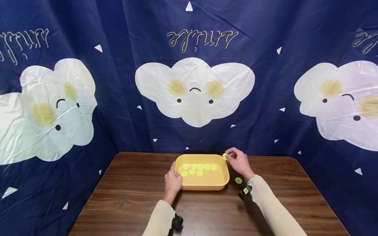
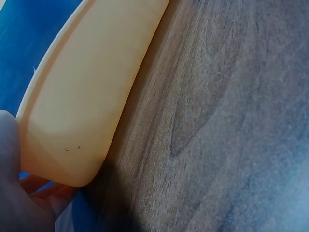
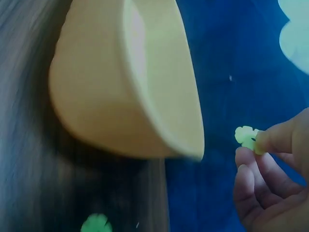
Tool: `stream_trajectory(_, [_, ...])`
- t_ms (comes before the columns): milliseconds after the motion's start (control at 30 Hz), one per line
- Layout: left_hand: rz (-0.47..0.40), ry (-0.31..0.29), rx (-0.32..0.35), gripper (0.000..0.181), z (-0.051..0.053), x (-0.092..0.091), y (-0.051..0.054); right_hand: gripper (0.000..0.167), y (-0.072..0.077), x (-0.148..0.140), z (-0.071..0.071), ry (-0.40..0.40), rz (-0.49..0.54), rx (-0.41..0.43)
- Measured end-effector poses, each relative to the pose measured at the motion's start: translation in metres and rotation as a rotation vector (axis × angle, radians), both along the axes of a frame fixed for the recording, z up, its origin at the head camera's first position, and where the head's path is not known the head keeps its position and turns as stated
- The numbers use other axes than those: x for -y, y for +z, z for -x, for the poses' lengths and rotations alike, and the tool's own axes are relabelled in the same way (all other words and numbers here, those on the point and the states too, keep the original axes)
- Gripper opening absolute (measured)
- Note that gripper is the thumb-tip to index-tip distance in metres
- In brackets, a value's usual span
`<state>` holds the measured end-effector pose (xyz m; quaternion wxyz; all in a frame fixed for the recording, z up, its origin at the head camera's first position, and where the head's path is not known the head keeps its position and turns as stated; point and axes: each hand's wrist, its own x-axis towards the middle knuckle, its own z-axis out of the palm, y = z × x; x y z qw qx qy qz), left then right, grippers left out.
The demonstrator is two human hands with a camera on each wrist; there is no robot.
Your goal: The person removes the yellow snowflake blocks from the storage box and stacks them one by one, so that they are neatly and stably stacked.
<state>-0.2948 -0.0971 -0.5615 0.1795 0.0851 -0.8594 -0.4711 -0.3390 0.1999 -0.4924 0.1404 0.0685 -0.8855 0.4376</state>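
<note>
A yellow rectangular plastic tub [image 1: 203, 187] stands on the table with several yellow-green flower-shaped pieces [image 1: 199, 173] lying on its bottom. My left hand [image 1: 173, 181] grips the tub's left end; in the left wrist view the thumb [image 2: 8, 140] is at the rim and some fingers show beneath the corner. Beside the tub's far right corner, my right hand [image 1: 240, 163] pinches one flower-shaped piece [image 3: 246, 135] between thumb and fingers. Another flower-shaped piece [image 1: 238, 180] lies on the table right of the tub, below the right wrist.
The brown wood-grain table [image 1: 130, 196] ends at a dark blue curtain [image 1: 118, 131] printed with white clouds, close behind the tub. Black wrist devices [image 1: 178, 222] are worn on both arms over pale sleeves [image 1: 160, 218].
</note>
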Motion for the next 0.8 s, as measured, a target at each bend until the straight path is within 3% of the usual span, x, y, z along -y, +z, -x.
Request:
stream_trajectory(233, [-0.001, -0.006, 0.011, 0.059, 0.000, 0.001, -0.002, 0.010, -0.018, -0.032, -0.012, -0.046, -0.048, 0.095])
stream_trajectory(367, [-0.005, 0.000, 0.023, 0.059, 0.001, 0.001, -0.002, 0.009, -0.034, -0.044, -0.018, -0.049, -0.084, 0.198])
stream_trajectory(533, [-0.006, -0.001, 0.031, 0.059, 0.001, 0.000, 0.000, 0.010, -0.049, -0.050, -0.025, -0.053, -0.023, 0.327])
stream_trajectory(800, [0.006, -0.003, 0.008, 0.058, -0.001, 0.000, 0.000, 0.010, -0.059, -0.053, -0.030, -0.050, 0.030, 0.407])
